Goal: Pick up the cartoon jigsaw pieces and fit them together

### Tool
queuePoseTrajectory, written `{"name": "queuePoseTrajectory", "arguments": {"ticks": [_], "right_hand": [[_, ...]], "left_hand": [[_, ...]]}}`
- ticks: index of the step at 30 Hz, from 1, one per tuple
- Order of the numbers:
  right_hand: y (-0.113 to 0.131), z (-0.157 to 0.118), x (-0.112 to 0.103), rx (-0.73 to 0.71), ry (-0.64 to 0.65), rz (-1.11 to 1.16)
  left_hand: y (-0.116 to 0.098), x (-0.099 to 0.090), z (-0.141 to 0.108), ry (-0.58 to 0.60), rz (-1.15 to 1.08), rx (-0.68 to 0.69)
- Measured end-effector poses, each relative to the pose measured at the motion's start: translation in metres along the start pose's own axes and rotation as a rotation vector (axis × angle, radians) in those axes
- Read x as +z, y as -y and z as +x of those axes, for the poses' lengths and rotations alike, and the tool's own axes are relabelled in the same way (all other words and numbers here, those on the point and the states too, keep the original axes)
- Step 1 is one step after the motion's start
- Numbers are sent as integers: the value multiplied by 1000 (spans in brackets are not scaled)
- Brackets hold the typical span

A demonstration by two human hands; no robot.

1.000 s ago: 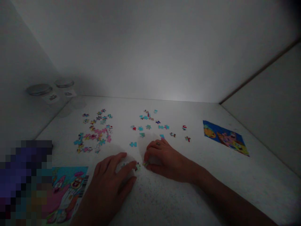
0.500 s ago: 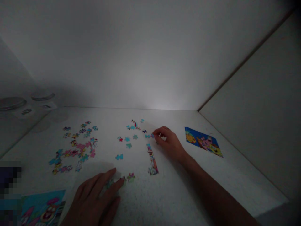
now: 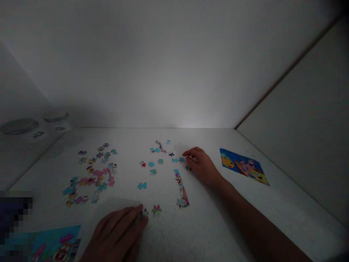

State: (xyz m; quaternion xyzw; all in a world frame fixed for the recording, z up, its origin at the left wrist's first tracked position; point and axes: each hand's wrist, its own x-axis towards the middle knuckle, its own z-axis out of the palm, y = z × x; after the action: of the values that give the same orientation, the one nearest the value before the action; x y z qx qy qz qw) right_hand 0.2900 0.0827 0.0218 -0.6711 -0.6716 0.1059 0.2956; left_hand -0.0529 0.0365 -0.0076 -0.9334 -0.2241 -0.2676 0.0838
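Note:
My right hand [image 3: 203,165] hovers at the far middle of the table, thumb and index finger apart. Just left of its fingertips lie joined blue jigsaw pieces [image 3: 175,160], with a pinkish-blue piece [image 3: 181,159] at their right end. A dark piece [image 3: 188,168] sits beneath the hand. Nearer me is a joined strip of puzzle pieces [image 3: 181,189]. My left hand [image 3: 118,229] rests flat on the table, its fingers stretched forward. A small piece [image 3: 145,212] shows by its fingertips, partly covered, and a pink-and-green piece [image 3: 156,210] lies right of it.
Several loose and joined pieces [image 3: 94,178] spread over the left side. A blue picture card [image 3: 245,165] lies at right, another picture sheet [image 3: 57,243] at lower left. Two lidded clear containers [image 3: 20,126] stand at far left. White walls [image 3: 174,72] enclose the table.
My right thumb and index finger have parted from their pinch at the blue pieces. My left fingers have drawn closer together over the small piece. The view has shifted slightly.

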Motion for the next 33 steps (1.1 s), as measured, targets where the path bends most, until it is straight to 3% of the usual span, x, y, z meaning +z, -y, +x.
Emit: {"name": "queuePoseTrajectory", "arguments": {"ticks": [8, 17, 24, 33], "right_hand": [[-1, 2, -2, 29, 35, -38], [-1, 0, 1, -32, 102, -70], [4, 2, -3, 13, 176, -51], [2, 1, -5, -16, 172, 103]], "left_hand": [[6, 11, -11, 11, -96, -63], [5, 13, -17, 72, -133, -136], [-1, 4, -5, 28, -41, -67], [2, 7, -8, 20, -75, -88]]}}
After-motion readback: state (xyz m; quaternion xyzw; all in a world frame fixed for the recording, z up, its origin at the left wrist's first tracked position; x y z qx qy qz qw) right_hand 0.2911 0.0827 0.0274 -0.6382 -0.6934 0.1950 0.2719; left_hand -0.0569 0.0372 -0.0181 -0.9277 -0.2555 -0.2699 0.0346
